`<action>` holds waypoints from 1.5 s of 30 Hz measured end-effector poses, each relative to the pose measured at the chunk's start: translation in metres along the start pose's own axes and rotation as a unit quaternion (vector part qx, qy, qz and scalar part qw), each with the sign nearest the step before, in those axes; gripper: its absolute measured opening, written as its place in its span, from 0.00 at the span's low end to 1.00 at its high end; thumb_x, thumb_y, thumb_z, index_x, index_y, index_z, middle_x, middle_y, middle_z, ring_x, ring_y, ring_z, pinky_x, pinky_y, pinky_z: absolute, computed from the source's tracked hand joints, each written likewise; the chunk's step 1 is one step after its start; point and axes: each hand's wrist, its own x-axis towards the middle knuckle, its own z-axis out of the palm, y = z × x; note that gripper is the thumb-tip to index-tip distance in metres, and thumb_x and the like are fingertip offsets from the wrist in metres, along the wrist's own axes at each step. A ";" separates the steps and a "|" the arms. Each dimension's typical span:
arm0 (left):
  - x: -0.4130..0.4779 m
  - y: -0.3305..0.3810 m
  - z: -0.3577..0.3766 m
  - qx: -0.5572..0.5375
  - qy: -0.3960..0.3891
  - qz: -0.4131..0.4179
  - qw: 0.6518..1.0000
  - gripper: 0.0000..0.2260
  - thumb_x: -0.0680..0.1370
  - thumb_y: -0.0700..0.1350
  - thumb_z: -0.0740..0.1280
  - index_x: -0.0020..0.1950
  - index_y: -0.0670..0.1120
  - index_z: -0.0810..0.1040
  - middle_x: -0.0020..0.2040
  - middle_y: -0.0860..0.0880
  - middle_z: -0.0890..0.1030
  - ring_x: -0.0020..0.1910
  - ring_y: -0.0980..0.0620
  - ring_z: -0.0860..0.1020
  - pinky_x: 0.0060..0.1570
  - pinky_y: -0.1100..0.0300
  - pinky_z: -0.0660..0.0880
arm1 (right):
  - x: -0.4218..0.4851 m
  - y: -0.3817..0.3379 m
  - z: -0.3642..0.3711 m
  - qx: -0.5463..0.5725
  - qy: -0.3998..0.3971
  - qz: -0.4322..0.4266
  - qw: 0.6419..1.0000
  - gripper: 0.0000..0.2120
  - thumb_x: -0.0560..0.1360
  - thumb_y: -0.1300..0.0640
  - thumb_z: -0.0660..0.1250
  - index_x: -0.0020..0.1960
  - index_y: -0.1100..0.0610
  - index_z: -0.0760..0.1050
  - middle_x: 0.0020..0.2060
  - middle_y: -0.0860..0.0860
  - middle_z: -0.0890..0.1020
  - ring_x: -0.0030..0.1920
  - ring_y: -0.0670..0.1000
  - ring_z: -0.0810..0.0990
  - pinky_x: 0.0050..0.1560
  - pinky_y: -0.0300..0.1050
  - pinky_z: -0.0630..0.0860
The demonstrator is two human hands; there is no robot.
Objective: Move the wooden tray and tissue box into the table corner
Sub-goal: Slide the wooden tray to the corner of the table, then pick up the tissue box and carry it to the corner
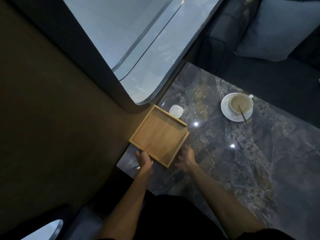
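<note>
An empty square wooden tray (160, 135) lies on the dark marble table (242, 153), against the wall at the table's left edge. My left hand (144, 159) grips the tray's near left rim. My right hand (186, 157) is at the near right rim, fingers curled around its side. A small white object (176, 111), possibly the tissue box, stands just behind the tray's far rim, partly hidden by it.
A white cup of coffee with a spoon rests on a saucer (238, 106) at the table's far right. A brown wall (60, 110) with a curved window runs along the left. A dark sofa with a grey cushion (280, 28) lies beyond the table.
</note>
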 end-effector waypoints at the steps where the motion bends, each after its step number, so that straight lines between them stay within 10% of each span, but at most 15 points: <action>1: -0.002 0.004 0.001 -0.012 -0.013 -0.013 1.000 0.22 0.78 0.43 0.59 0.72 0.44 0.66 0.72 0.43 0.69 0.61 0.43 0.71 0.60 0.46 0.73 | -0.001 0.009 -0.002 0.001 -0.024 0.023 0.999 0.25 0.77 0.38 0.48 0.70 0.45 0.65 0.63 0.47 0.70 0.68 0.56 0.69 0.66 0.67 0.61; 4: -0.008 0.020 0.000 -0.058 -0.071 -0.066 0.994 0.20 0.78 0.46 0.59 0.68 0.43 0.71 0.68 0.43 0.74 0.59 0.44 0.72 0.67 0.47 0.69 | 0.002 0.019 -0.006 0.022 -0.055 0.045 0.997 0.24 0.77 0.36 0.44 0.61 0.45 0.71 0.63 0.48 0.73 0.61 0.52 0.71 0.63 0.58 0.62; 7: -0.012 0.026 -0.003 -0.023 -0.083 -0.057 0.995 0.22 0.78 0.47 0.58 0.72 0.42 0.68 0.65 0.44 0.73 0.68 0.44 0.70 0.70 0.49 0.66 | 0.000 0.014 -0.014 0.031 -0.062 0.037 0.997 0.29 0.79 0.37 0.44 0.73 0.50 0.64 0.70 0.52 0.69 0.72 0.55 0.66 0.69 0.56 0.62; 11: -0.013 0.008 0.004 0.136 -0.052 0.013 0.989 0.23 0.77 0.47 0.58 0.70 0.40 0.69 0.71 0.44 0.71 0.65 0.43 0.72 0.62 0.50 0.71 | -0.015 0.002 -0.025 -0.099 -0.045 -0.048 0.993 0.16 0.81 0.52 0.55 0.55 0.61 0.76 0.49 0.57 0.77 0.47 0.53 0.77 0.48 0.46 0.75; 15: 0.006 -0.032 0.037 0.254 -0.021 0.127 0.959 0.28 0.75 0.46 0.63 0.72 0.37 0.63 0.70 0.35 0.71 0.64 0.40 0.75 0.62 0.49 0.74 | -0.035 -0.007 -0.067 -0.270 0.039 -0.161 0.948 0.21 0.80 0.59 0.61 0.70 0.67 0.68 0.68 0.61 0.73 0.69 0.60 0.71 0.66 0.42 0.67; 18: -0.069 -0.029 0.072 0.425 0.088 0.210 0.876 0.26 0.80 0.50 0.58 0.75 0.40 0.59 0.67 0.34 0.73 0.63 0.37 0.76 0.61 0.51 0.76 | -0.047 -0.003 -0.125 -0.305 0.079 -0.221 0.923 0.19 0.78 0.62 0.63 0.68 0.65 0.70 0.64 0.59 0.77 0.64 0.58 0.75 0.58 0.35 0.70; 25: -0.147 -0.108 0.125 0.583 -0.093 0.237 0.771 0.37 0.73 0.52 0.67 0.77 0.40 0.57 0.75 0.35 0.62 0.73 0.35 0.64 0.73 0.43 0.62 | -0.075 0.028 -0.271 -0.301 0.201 -0.174 0.916 0.14 0.78 0.57 0.62 0.61 0.59 0.78 0.62 0.61 0.79 0.62 0.63 0.77 0.64 0.53 0.73; 31: -0.216 -0.181 0.165 0.671 -0.245 0.283 0.640 0.18 0.70 0.47 0.61 0.52 0.36 0.80 0.53 0.33 0.80 0.54 0.38 0.79 0.56 0.50 0.73 | -0.084 0.071 -0.412 -0.254 0.230 -0.145 0.928 0.13 0.78 0.58 0.63 0.57 0.62 0.80 0.57 0.55 0.80 0.62 0.55 0.76 0.63 0.51 0.70; 34: -0.236 -0.215 0.181 0.671 -0.315 0.309 0.596 0.06 0.65 0.43 0.61 0.29 0.44 0.74 0.30 0.34 0.73 0.34 0.42 0.76 0.36 0.53 0.73 | -0.073 0.089 -0.471 -0.211 0.222 -0.114 0.945 0.13 0.78 0.60 0.60 0.55 0.61 0.81 0.57 0.60 0.81 0.59 0.61 0.78 0.59 0.51 0.73; 39: -0.282 -0.291 0.205 0.670 -0.297 0.328 0.596 0.10 0.64 0.43 0.58 0.37 0.43 0.78 0.33 0.39 0.77 0.38 0.44 0.78 0.36 0.58 0.73 | -0.120 0.083 -0.548 -0.142 0.180 -0.081 0.970 0.12 0.78 0.63 0.57 0.42 0.59 0.78 0.32 0.56 0.74 0.26 0.48 0.71 0.28 0.37 0.69; 45: -0.345 -0.375 0.253 0.652 -0.308 0.348 0.599 0.06 0.71 0.39 0.63 0.40 0.44 0.80 0.36 0.40 0.79 0.38 0.46 0.78 0.41 0.58 0.74 | -0.153 0.067 -0.664 -0.057 0.186 -0.095 0.976 0.09 0.80 0.59 0.56 0.46 0.53 0.73 0.32 0.50 0.72 0.25 0.45 0.70 0.24 0.35 0.67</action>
